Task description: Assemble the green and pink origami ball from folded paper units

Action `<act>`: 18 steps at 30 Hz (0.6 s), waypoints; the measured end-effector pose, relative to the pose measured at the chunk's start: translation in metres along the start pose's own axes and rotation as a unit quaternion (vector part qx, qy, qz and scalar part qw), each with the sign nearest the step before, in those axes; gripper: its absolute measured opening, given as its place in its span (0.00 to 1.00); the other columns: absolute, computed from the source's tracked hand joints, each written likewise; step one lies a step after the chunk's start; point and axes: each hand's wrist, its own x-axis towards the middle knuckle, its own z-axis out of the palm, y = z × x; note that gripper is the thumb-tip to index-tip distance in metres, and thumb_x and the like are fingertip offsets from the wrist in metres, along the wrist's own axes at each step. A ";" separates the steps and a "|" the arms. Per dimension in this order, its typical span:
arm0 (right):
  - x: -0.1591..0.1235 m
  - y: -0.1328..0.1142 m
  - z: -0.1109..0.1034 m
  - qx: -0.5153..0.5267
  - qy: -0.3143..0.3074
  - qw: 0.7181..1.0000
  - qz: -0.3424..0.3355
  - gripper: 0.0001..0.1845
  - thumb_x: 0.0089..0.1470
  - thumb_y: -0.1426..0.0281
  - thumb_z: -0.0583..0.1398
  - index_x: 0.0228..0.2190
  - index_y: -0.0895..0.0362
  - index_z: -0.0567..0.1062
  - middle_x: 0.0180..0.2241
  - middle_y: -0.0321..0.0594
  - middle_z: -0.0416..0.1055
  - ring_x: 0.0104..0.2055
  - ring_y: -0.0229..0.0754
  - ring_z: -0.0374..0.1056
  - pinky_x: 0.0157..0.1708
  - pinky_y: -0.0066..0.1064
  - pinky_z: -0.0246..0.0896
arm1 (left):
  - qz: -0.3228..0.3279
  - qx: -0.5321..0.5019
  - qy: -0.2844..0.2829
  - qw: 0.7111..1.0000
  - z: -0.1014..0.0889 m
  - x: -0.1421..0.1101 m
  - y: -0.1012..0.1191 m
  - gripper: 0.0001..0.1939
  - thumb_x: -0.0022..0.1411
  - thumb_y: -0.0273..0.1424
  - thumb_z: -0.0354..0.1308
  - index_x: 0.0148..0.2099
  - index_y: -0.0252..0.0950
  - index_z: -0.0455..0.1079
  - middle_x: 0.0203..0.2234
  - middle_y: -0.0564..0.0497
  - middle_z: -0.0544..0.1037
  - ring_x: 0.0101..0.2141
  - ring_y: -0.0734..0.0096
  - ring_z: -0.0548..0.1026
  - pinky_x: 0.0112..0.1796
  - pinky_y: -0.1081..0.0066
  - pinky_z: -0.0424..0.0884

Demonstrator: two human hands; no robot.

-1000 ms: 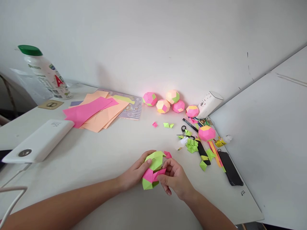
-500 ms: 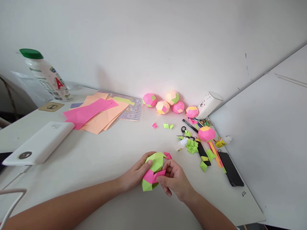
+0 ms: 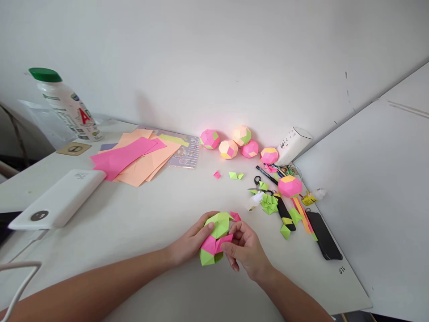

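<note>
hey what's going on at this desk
Someone is handling a folded green-and-pink paper shape above a white desk. Their left hand holds it, thumb on a green face, while the right hand pinches a pink flap on its side. Six paper balls sit farther back and to the right, with scissors and green folded pieces nearby.

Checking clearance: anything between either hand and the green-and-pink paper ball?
Nothing visible: the left hand grips the green-and-pink paper ball directly, and the right hand pinches its pink flap. The white bottle lies beyond, apart from both hands.
</note>
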 end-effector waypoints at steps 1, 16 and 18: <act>0.000 0.000 0.000 0.002 0.000 1.000 -0.004 0.18 0.44 0.68 0.68 0.28 0.55 0.62 0.16 0.25 0.66 0.11 0.28 0.55 0.08 0.19 0.52 | 0.000 0.001 0.001 1.000 0.000 0.000 0.000 0.29 0.64 0.50 0.44 0.60 0.40 0.51 0.48 0.43 0.72 0.46 0.54 0.72 0.44 0.58 0.68; 0.000 0.003 0.000 -0.036 0.005 0.999 -0.005 0.16 0.46 0.69 0.67 0.28 0.55 0.63 0.15 0.25 0.66 0.13 0.30 0.57 0.09 0.20 0.54 | -0.004 -0.005 0.017 1.000 0.002 0.000 0.002 0.26 0.65 0.49 0.43 0.59 0.40 0.53 0.44 0.44 0.74 0.42 0.57 0.74 0.42 0.60 0.69; 0.000 0.003 0.001 -0.039 0.009 0.999 0.001 0.16 0.46 0.69 0.67 0.28 0.55 0.63 0.15 0.25 0.66 0.13 0.30 0.58 0.09 0.20 0.54 | -0.008 -0.004 0.019 1.000 0.002 0.000 0.003 0.27 0.64 0.49 0.43 0.59 0.40 0.53 0.43 0.45 0.75 0.41 0.58 0.74 0.42 0.60 0.69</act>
